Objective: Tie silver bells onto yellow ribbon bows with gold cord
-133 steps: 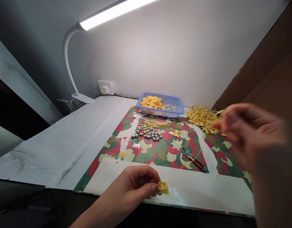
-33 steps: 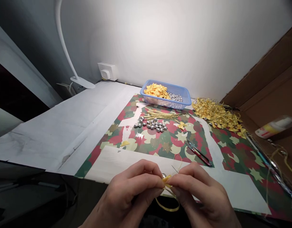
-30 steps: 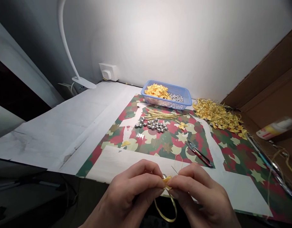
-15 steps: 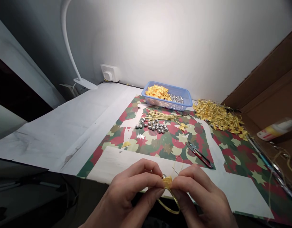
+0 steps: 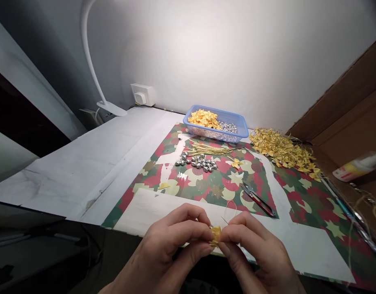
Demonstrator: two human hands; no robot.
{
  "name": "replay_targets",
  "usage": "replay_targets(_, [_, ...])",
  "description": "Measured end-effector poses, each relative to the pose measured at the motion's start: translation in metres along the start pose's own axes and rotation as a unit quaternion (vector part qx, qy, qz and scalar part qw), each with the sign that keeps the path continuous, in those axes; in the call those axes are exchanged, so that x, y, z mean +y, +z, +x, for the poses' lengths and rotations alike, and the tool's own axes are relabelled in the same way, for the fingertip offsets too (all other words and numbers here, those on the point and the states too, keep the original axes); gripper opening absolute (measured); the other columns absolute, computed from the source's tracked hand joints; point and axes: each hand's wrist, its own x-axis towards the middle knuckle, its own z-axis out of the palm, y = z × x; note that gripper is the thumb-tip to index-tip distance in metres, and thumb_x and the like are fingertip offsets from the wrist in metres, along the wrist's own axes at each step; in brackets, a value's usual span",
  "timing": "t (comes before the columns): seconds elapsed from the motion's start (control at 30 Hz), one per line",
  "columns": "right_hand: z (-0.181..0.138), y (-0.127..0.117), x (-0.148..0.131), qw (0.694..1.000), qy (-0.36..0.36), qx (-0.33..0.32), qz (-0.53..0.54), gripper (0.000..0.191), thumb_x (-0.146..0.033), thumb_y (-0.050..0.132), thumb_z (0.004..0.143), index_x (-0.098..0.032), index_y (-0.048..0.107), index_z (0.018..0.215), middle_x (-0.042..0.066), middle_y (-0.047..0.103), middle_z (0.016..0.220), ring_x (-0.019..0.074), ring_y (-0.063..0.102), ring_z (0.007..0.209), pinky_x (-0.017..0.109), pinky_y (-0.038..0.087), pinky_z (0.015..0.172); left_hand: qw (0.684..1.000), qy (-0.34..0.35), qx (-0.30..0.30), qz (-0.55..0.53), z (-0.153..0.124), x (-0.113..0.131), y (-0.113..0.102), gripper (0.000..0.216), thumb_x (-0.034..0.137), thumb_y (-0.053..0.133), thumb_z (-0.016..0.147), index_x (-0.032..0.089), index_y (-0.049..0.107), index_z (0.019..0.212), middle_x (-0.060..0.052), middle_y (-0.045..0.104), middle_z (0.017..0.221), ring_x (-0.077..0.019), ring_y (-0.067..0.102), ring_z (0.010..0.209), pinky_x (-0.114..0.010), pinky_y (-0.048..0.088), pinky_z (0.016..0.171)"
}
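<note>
Both hands meet low in the middle of the head view, around a small yellow ribbon bow (image 5: 216,233). My left hand (image 5: 178,241) pinches the bow from its left side, and a bit of a silver bell shows by those fingertips. On the other side, the thumb and forefinger of my right hand (image 5: 255,245) are closed on the bow's edge. A thin needle (image 5: 224,220) sticks out by the right fingertips, with a loop of pale thread (image 5: 230,202) above it. Fingers hide much of the bow and whatever is fastened to it.
Beyond the hands lie silver bells (image 5: 199,163), gold cords (image 5: 210,149), a loose yellow bow (image 5: 236,163) and red-handled snips (image 5: 259,200). A blue basket (image 5: 241,130) holds bows and small silver beads. Right of it are heaped bows (image 5: 282,149) and a bottle (image 5: 356,166). A lamp (image 5: 112,108) stands left.
The gold cord loop that hung below the bow has dropped out of sight behind the fingers. The bow has turned slightly between both hands, which stay in nearly the same place.
</note>
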Motion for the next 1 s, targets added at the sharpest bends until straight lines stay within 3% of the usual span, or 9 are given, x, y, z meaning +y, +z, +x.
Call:
replay_targets(0.23, [-0.0005, -0.0009, -0.0008, 0.997, -0.035, 0.01, -0.064, 0.015, -0.008, 0.054, 0.099, -0.02, 0.06, 0.094, 0.001, 0.052, 0.085, 0.0128, 0.052, 0.076, 0.024, 0.042, 0.065, 0.999, 0.016, 0.004, 0.051, -0.0001, -0.0014, 0.0003, 0.027, 0.0, 0.057, 0.09, 0.024, 0.07, 0.095, 0.0, 0.063, 0.096, -0.0122, 0.065, 0.083, -0.018, 0.052, 0.075])
replay_targets(0.5, [0.0036, 0.0059, 0.0021, 0.996, -0.065, 0.053, -0.033, 0.017, -0.005, 0.053, 0.095, -0.02, 0.061, 0.094, 0.001, 0.055, 0.081, 0.013, 0.053, 0.069, 0.024, 0.044, 0.06, 1.0, -0.008, -0.022, 0.01, 0.0009, 0.0008, -0.002, 0.022, 0.003, 0.054, 0.091, 0.022, 0.064, 0.092, -0.002, 0.064, 0.091, -0.0162, 0.064, 0.082, -0.024, 0.052, 0.07])
replay_targets(0.7, [0.0013, 0.0062, 0.0014, 0.996, -0.057, 0.048, -0.041, 0.019, -0.003, 0.054, 0.095, -0.02, 0.062, 0.098, 0.002, 0.054, 0.084, 0.0125, 0.053, 0.073, 0.024, 0.044, 0.062, 0.999, -0.027, -0.025, -0.034, 0.0011, 0.0045, -0.0003, 0.021, 0.008, 0.048, 0.097, 0.022, 0.064, 0.094, -0.004, 0.064, 0.091, -0.0181, 0.064, 0.083, -0.026, 0.052, 0.069])
replay_targets(1.0, [0.0012, 0.0081, -0.0028, 0.988, -0.08, 0.061, -0.116, 0.014, -0.006, 0.055, 0.097, -0.019, 0.06, 0.096, 0.003, 0.053, 0.081, 0.014, 0.049, 0.071, 0.026, 0.041, 0.06, 0.997, -0.053, -0.01, -0.05, -0.001, 0.0031, 0.0019, 0.021, 0.015, 0.046, 0.101, 0.022, 0.063, 0.091, -0.001, 0.062, 0.085, -0.0155, 0.061, 0.077, -0.024, 0.051, 0.07])
